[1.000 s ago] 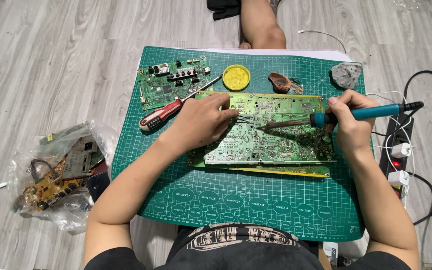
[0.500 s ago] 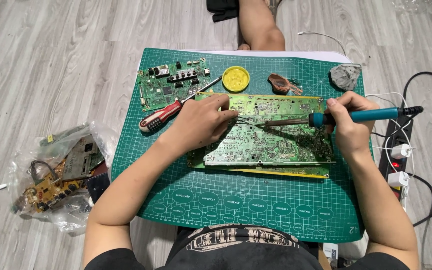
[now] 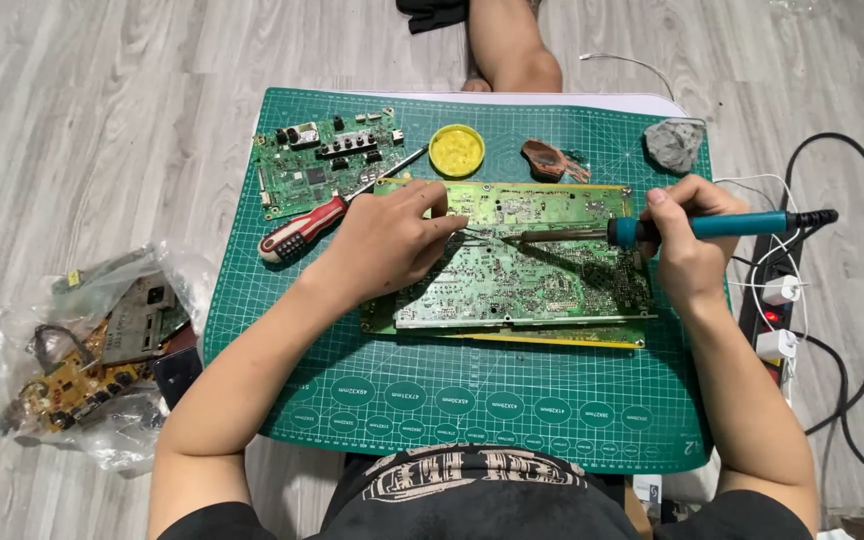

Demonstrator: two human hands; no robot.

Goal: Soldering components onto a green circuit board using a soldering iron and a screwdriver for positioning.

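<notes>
Green everywhere on this bench. Far out to the left of the grip, on the wood floor, sits a clear bag [image 3: 92, 350] stuffed with scrap boards. Closer in, on the cutting mat [image 3: 472, 400], a small board [image 3: 322, 170] lies up and left of the left hand, and a red-handled screwdriver [image 3: 322, 222] lies just beside that hand's knuckles, tip pointing up toward the yellow tin [image 3: 456, 150].

Left hand [image 3: 387, 245] rests on the big board [image 3: 522, 270], fingers curled and pinched on thin tweezers [image 3: 480, 233] whose tips sit on the board just past the fingertips. Right where those tips end, the metal tip of the iron comes in from the other side.

Right hand [image 3: 687, 245] is wrapped tight around the teal iron [image 3: 692, 227], thumb on top, holding it nearly level over the board's upper right part. Above the iron lie a brown sponge holder [image 3: 549, 158] and a grey lump [image 3: 674, 143]. Right of that fist, the iron's cord runs off the mat to a power strip [image 3: 772, 300] on the floor.
</notes>
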